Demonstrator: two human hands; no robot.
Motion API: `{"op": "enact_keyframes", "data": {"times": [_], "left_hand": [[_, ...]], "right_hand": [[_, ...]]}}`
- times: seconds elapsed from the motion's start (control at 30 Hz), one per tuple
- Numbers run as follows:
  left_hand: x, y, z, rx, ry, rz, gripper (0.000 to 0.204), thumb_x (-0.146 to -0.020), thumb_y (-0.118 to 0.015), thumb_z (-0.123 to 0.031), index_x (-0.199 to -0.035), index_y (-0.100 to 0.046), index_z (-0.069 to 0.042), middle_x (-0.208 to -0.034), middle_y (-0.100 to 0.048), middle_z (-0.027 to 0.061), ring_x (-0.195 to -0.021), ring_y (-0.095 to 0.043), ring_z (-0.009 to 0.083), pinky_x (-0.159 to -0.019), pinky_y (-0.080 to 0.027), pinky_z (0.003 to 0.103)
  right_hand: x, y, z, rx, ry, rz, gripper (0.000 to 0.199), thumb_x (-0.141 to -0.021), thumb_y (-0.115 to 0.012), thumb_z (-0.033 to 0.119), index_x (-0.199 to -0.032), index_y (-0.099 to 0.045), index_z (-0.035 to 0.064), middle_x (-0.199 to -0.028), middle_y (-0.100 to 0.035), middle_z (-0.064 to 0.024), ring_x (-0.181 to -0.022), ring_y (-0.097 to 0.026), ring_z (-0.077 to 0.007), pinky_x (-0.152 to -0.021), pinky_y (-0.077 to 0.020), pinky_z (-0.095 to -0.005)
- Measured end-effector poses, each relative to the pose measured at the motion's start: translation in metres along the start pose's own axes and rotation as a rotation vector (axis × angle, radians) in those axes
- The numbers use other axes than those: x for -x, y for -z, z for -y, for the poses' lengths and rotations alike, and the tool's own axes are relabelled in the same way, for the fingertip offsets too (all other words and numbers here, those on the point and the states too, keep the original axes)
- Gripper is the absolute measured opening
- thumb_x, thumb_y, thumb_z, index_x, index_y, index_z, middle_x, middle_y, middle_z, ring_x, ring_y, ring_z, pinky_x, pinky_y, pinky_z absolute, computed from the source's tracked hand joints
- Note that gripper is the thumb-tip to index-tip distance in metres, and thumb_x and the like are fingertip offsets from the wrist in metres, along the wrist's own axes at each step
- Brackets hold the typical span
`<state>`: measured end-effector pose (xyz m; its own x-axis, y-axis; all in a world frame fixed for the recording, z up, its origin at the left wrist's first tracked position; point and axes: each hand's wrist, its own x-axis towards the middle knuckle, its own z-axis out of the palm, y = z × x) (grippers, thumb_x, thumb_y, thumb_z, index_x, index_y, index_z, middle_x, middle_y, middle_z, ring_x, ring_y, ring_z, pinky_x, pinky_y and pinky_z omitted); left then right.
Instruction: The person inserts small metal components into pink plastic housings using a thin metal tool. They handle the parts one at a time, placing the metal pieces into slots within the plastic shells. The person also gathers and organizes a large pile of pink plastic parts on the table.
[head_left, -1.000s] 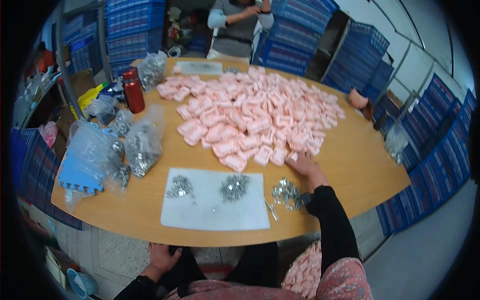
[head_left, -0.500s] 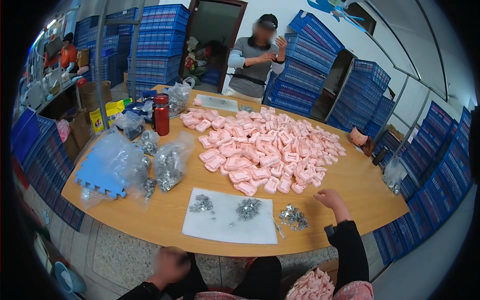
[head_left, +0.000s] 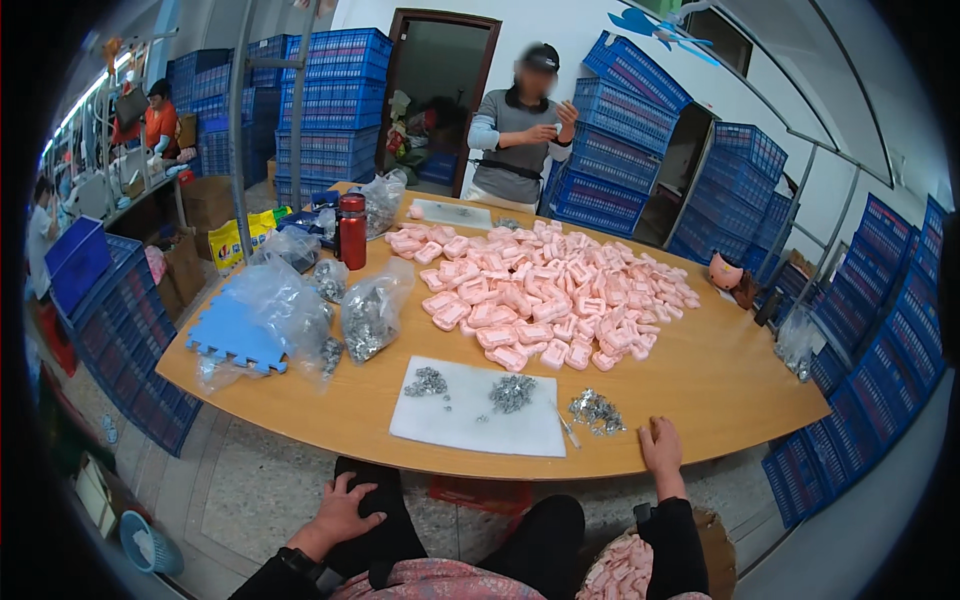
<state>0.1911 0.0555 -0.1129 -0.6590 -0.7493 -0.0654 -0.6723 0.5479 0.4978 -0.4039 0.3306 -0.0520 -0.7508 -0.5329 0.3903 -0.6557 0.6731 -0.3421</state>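
Note:
My left hand [head_left: 342,516] rests on my left thigh below the table edge, its fingers spread and holding nothing. My right hand [head_left: 661,447] lies at the table's near edge with fingers extended and nothing seen in it. Just left of it sits a pile of small silvery metal pieces [head_left: 596,411]. Beside that pile lies a thin white stick-like tool [head_left: 567,424]. A white foam sheet [head_left: 470,444] carries two more metal heaps, a smaller one [head_left: 427,381] and a denser one [head_left: 513,393]. Farther back spreads a large heap of pink molded pieces [head_left: 560,290].
Left on the table [head_left: 720,400] are clear bags of metal parts [head_left: 376,318], a blue foam mat [head_left: 232,328] and a red flask [head_left: 351,232]. A box of pink pieces [head_left: 625,568] stands beside my right leg. Across the table stands a person [head_left: 515,130]; blue crates [head_left: 625,110] are stacked behind.
My right hand has come down and back toward me, from above the table's right side to its near edge. My left hand has settled on my thigh. The view has shifted slightly.

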Motion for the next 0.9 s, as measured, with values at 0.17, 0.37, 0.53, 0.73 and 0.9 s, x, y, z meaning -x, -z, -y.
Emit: {"op": "enact_keyframes", "data": {"times": [0.17, 0.37, 0.53, 0.73, 0.9], "left_hand": [[0.031, 0.029, -0.010, 0.046, 0.022, -0.032, 0.062, -0.079, -0.080, -0.044, -0.133, -0.064, -0.018, -0.145, -0.045, 0.0222, -0.130, -0.044, 0.0477, -0.110, -0.041, 0.051], [0.059, 0.046, -0.012, -0.017, 0.011, -0.161, 0.056, -0.080, -0.081, -0.034, -0.130, -0.065, -0.013, -0.134, -0.055, 0.0236, -0.120, -0.056, 0.0445, -0.102, -0.049, 0.048], [0.060, 0.038, -0.016, -0.025, -0.005, -0.079, 0.053, -0.083, -0.079, -0.029, -0.130, -0.063, -0.010, -0.123, -0.062, 0.0206, -0.113, -0.062, 0.0402, -0.095, -0.053, 0.045], [0.056, 0.032, -0.040, -0.115, -0.064, -0.025, 0.053, -0.087, -0.076, -0.026, -0.134, -0.062, -0.007, -0.122, -0.063, 0.0207, -0.111, -0.063, 0.0404, -0.093, -0.053, 0.044], [0.052, 0.033, -0.065, -0.195, -0.060, -0.002, 0.052, -0.087, -0.076, -0.026, -0.134, -0.063, -0.006, -0.121, -0.063, 0.0212, -0.110, -0.064, 0.0402, -0.093, -0.053, 0.044]], "right_hand": [[0.003, 0.009, 0.014, 0.015, -0.032, 0.018, 0.053, -0.093, -0.065, 0.040, -0.129, -0.063, 0.0021, -0.140, -0.056, -0.0211, -0.134, -0.048, -0.0382, -0.114, -0.0367, -0.0467], [0.002, 0.009, 0.015, -0.028, 0.076, -0.084, 0.041, -0.093, -0.065, 0.033, -0.118, -0.064, 0.0015, -0.116, -0.066, -0.0224, -0.110, -0.062, -0.0412, -0.096, -0.0493, -0.0476], [0.004, -0.007, -0.004, 0.001, 0.110, -0.109, 0.043, -0.095, -0.064, 0.038, -0.116, -0.066, 0.0013, -0.113, -0.068, -0.0236, -0.107, -0.063, -0.0416, -0.092, -0.0500, -0.0496], [-0.010, -0.010, -0.015, 0.044, 0.025, -0.010, 0.060, -0.097, -0.054, 0.053, -0.131, -0.063, 0.0048, -0.130, -0.065, -0.0206, -0.122, -0.060, -0.0369, -0.104, -0.0466, -0.0447], [0.001, 0.006, 0.012, 0.128, -0.071, 0.033, 0.060, -0.097, -0.052, 0.055, -0.133, -0.063, 0.0093, -0.136, -0.063, -0.0146, -0.129, -0.056, -0.0313, -0.109, -0.0436, -0.0421]]}}
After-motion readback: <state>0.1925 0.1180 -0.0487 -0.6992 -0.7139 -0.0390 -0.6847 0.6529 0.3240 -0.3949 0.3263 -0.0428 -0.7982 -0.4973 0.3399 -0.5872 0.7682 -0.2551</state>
